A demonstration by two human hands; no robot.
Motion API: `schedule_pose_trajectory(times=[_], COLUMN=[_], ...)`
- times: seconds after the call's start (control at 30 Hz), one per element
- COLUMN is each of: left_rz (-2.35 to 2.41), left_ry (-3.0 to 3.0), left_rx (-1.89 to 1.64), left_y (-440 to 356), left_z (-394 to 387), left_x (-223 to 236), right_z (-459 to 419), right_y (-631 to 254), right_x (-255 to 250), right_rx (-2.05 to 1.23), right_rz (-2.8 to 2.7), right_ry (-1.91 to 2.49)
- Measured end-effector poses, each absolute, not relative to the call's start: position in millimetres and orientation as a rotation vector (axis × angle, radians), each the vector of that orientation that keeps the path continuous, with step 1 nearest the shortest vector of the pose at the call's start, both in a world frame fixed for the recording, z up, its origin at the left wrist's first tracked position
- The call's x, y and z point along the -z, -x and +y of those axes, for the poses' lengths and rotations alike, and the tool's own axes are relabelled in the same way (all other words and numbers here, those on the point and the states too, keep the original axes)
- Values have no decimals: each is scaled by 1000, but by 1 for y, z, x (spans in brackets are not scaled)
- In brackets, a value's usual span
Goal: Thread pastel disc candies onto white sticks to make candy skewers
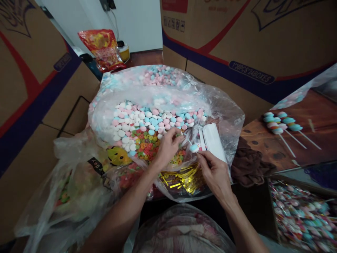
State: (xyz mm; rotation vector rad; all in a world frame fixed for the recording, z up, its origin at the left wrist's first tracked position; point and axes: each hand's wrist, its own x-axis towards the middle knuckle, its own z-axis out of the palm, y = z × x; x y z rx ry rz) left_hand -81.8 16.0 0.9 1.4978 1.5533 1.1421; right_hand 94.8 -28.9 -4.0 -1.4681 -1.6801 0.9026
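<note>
My right hand (213, 173) pinches a thin white stick that carries a blue-and-white candy (194, 148). The stick's other end pokes out beyond the candy, toward my left hand (170, 144). That hand is closed in a pinch just above the ring-shaped gummies (147, 143); what its fingertips hold, if anything, is too small to make out. Behind it, pink, white and blue candies (147, 119) lie loose in an open clear plastic bag (223, 98). Beside my right hand are white paper strips or sticks (213, 138) and gold foil ties (191, 179).
Candy skewers on sticks (285, 123) lie on the wooden table (252, 147) at right. A brown cloth (250, 167) hangs near its edge. Below, a box of wrapped candies (302, 214) stands. Large cardboard boxes (237, 42) surround the spot; a red packet (101, 49) is behind.
</note>
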Motion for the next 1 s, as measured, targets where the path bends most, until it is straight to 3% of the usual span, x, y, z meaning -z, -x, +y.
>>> schedule_pose_trajectory(times=[0.2, 0.73, 1.0], left_rz=[1250, 1293, 1129], left_ry=[-891, -945, -577], left_rx=[-1331, -1323, -1388], left_y=[83, 75, 79], left_z=[11, -3, -1], left_x=[-6, 6, -6], right_z=[-30, -26, -26], right_y=[-88, -78, -73], right_x=[6, 2, 3], right_rx=[-983, -858, -888], right_rz=[-1629, -1748, -1746], right_ry=[1368, 1454, 1318])
